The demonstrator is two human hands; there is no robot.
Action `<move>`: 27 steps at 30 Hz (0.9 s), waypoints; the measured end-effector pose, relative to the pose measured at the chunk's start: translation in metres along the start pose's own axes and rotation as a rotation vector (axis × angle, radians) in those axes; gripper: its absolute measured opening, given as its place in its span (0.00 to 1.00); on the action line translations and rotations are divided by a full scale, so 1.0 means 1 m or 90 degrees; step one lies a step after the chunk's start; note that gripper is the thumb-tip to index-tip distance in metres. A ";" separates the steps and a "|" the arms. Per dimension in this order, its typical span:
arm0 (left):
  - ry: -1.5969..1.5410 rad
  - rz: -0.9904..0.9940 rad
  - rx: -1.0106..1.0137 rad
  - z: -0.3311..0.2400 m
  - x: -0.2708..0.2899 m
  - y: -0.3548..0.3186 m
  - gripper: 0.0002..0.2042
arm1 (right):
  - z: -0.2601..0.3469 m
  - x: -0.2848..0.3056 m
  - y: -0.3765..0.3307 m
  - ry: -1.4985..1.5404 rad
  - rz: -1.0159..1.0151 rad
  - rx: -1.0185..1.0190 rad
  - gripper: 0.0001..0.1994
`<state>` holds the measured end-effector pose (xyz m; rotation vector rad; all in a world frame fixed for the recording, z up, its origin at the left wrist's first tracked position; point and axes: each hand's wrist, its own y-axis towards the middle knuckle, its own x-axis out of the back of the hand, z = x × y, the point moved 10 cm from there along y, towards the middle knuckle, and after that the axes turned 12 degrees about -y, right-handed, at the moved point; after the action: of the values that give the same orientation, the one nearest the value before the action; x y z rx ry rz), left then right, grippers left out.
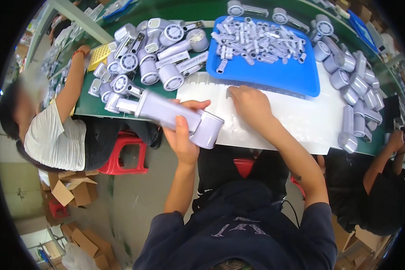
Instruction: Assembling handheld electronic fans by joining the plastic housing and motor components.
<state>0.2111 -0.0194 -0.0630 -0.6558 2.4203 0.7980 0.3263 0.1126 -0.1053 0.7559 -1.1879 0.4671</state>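
My left hand (183, 139) is wrapped round a pale lavender handheld fan (166, 111), its thumb lying along the body. The fan is tilted over the table's front edge, a little blurred, with its thick cylindrical head toward me. My right hand (252, 105) is over a white sheet (274, 130) with its fingers pinched together near the sheet's far edge. A small greyish bit shows at those fingertips, too small to name. Along the far edge of the sheet runs a strip of clear film (202, 81).
A blue tray (256, 74) of small lavender parts stands beyond the sheet. Similar fans (171, 76) are heaped at left, and more fans (357, 85) at right. A co-worker's arm (72, 85) reaches onto the table at left; another person's hand (395, 140) is at far right.
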 end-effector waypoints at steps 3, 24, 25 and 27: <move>-0.013 -0.020 -0.025 -0.005 -0.001 0.003 0.18 | -0.002 0.001 0.000 0.024 -0.008 -0.029 0.07; 0.170 0.350 0.034 0.065 -0.136 0.007 0.11 | -0.069 0.168 -0.083 0.813 -0.217 -0.110 0.18; 0.209 0.376 0.064 0.076 -0.138 0.003 0.11 | -0.065 0.164 -0.083 0.800 -0.212 -0.098 0.20; 0.245 0.383 0.057 0.089 -0.141 -0.002 0.13 | -0.060 0.156 -0.087 0.769 -0.196 -0.090 0.19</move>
<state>0.3460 0.0760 -0.0425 -0.0260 3.0436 0.8349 0.4755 0.0894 0.0074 0.3814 0.0293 0.4566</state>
